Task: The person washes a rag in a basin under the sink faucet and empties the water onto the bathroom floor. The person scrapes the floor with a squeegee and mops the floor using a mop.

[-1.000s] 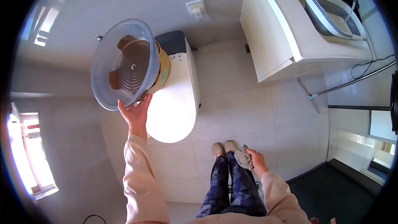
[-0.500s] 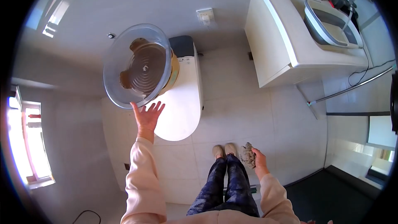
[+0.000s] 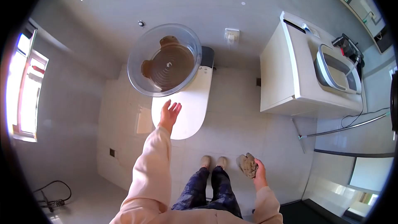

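Note:
My left hand (image 3: 170, 116) is stretched out over the white closed lid of a toilet (image 3: 188, 120), its fingers apart and holding nothing. Just beyond the fingertips stands a large clear plastic basin (image 3: 136, 68) at the toilet's rear; a brown ringed shape with rounded lobes shows in or through its bottom. Low on the right, my right hand (image 3: 260, 174) grips a crumpled grey-brown rag (image 3: 248, 166), held out beside my feet above the tiled floor.
A white cabinet-like unit (image 3: 277, 70) on the right bears a grey-and-white collapsible tub (image 3: 321, 68) and a black device (image 3: 352, 49). A metal pole (image 3: 331, 132) sticks out below it. A wall socket (image 3: 232, 36) and a coiled cable (image 3: 60, 202) are also in view.
My left hand has drawn back from the basin's rim and is now apart from it. The view has shifted, and the rag is still in my right hand.

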Demonstrator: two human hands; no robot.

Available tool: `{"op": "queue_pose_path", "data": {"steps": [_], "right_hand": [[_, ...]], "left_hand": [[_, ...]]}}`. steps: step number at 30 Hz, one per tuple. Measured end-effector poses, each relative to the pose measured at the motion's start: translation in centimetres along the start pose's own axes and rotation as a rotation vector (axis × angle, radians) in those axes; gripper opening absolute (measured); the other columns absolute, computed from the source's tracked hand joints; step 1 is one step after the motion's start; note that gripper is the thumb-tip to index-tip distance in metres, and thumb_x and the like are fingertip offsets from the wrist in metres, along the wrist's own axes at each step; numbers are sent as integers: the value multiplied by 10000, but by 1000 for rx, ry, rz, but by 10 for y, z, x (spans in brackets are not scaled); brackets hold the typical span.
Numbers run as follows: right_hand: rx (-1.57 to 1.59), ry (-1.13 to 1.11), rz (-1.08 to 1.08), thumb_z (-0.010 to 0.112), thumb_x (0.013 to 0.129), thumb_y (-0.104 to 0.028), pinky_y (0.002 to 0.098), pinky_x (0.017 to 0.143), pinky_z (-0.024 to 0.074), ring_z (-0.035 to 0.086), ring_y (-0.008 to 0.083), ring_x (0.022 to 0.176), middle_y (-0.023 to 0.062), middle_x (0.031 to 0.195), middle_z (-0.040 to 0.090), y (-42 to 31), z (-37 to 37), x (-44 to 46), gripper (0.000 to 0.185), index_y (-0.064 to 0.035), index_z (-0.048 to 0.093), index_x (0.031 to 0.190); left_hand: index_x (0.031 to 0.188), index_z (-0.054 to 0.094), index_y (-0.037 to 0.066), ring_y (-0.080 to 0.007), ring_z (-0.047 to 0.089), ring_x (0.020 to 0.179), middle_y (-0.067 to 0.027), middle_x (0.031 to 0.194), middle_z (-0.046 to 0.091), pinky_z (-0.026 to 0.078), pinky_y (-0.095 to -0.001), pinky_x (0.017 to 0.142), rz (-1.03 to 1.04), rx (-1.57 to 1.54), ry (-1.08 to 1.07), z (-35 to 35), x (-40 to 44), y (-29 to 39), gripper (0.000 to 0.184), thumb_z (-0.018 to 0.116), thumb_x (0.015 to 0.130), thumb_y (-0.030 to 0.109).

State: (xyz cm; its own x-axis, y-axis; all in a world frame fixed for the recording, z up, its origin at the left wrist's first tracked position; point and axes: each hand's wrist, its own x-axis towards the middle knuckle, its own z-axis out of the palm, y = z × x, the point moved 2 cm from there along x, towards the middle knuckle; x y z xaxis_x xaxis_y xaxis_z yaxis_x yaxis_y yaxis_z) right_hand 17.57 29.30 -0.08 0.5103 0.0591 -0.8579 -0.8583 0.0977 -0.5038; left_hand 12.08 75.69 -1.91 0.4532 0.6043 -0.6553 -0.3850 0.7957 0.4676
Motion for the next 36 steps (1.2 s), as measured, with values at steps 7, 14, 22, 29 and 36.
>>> {"op": "queue_pose_path", "data": {"steps": [7, 14, 22, 29, 36], "right_hand": [[-73, 0, -20, 509, 771, -250, 325, 775, 460, 578, 202, 860, 76, 927, 595, 23, -6, -4, 295, -28, 556, 960], [-32, 35, 49, 523, 769, -213, 313, 738, 462, 568, 176, 827, 62, 912, 582, 70, 50, -25, 258, -18, 567, 932], [-84, 251, -36, 518, 774, -263, 298, 716, 457, 577, 167, 789, 55, 858, 596, 133, 94, -46, 270, -38, 584, 908], [-89, 341, -31, 584, 740, -249, 275, 651, 434, 546, 133, 714, 30, 778, 582, 178, 162, -55, 222, -52, 606, 840], [89, 162, -22, 585, 747, -233, 259, 673, 425, 541, 125, 716, 23, 781, 581, 124, 199, -88, 209, -45, 609, 837]], "left_hand": [[1198, 320, 73, -342, 476, 929, -159, 1107, 396, 472, -491, 793, 74, 134, -76, 5, 61, 18, 428, 495, 828, 199], [1101, 429, 65, -216, 539, 846, -78, 1017, 514, 492, -395, 710, 116, 290, -204, 12, 58, 39, 322, 497, 799, 152], [1149, 431, 95, -167, 532, 881, -46, 1050, 515, 479, -321, 732, 34, 556, -458, -27, 82, 95, 346, 480, 841, 246], [1162, 410, 151, -247, 513, 991, -85, 1176, 449, 474, -418, 803, -166, 354, -544, -32, 99, 80, 343, 451, 861, 312], [1291, 286, 188, -227, 367, 1137, -78, 1231, 399, 338, -471, 899, -463, 664, -559, -85, 33, 43, 614, 554, 755, 318]]}}
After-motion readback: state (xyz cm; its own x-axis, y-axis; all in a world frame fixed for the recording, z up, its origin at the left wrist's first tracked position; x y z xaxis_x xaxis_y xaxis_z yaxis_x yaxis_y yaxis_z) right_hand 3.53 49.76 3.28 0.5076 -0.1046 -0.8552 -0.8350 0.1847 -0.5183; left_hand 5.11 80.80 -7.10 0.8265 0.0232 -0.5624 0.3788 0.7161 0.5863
